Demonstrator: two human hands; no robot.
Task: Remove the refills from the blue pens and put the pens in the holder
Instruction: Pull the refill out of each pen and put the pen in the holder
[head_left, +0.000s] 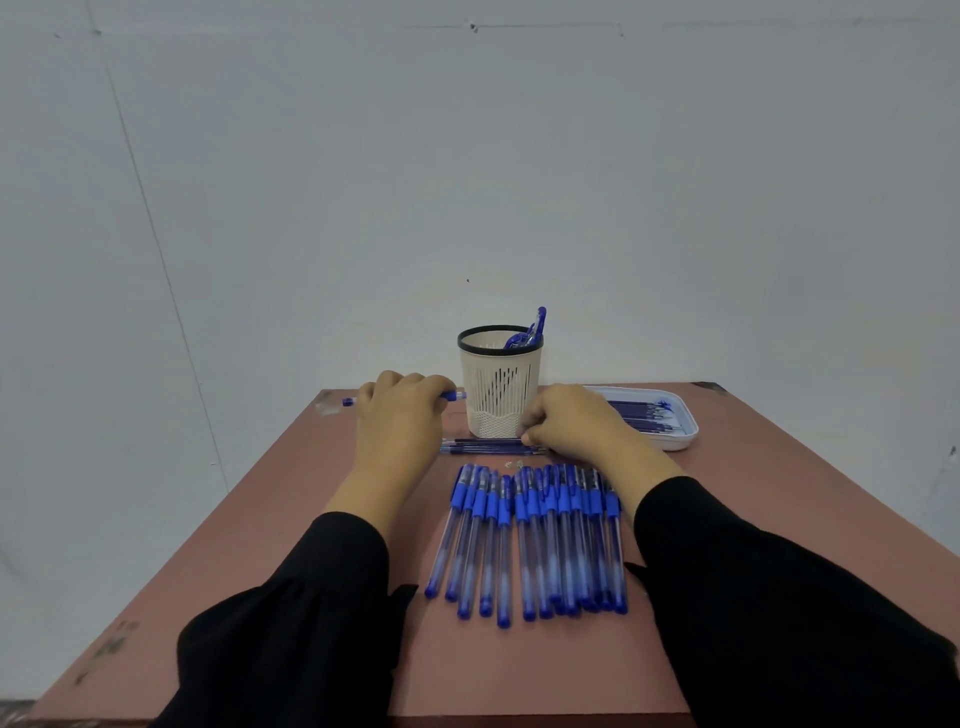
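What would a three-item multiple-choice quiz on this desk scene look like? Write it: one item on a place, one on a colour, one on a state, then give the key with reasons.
1. Where does the white tray sit relative to the pen holder?
A. to its right
B. to its left
C. in front of it, nearer the person

2. What colour is the holder's rim?
A. blue
B. black
C. red

3. What is the left hand doing?
A. lying flat and open on the table
B. gripping a blue pen crosswise
C. reaching into the holder

Key: 1 A, the tray lies right of the holder on the table, behind the right hand. 2 B, a black band rings the cream mesh cup. 3 B, the held pen sticks out from both sides of the curled fingers.
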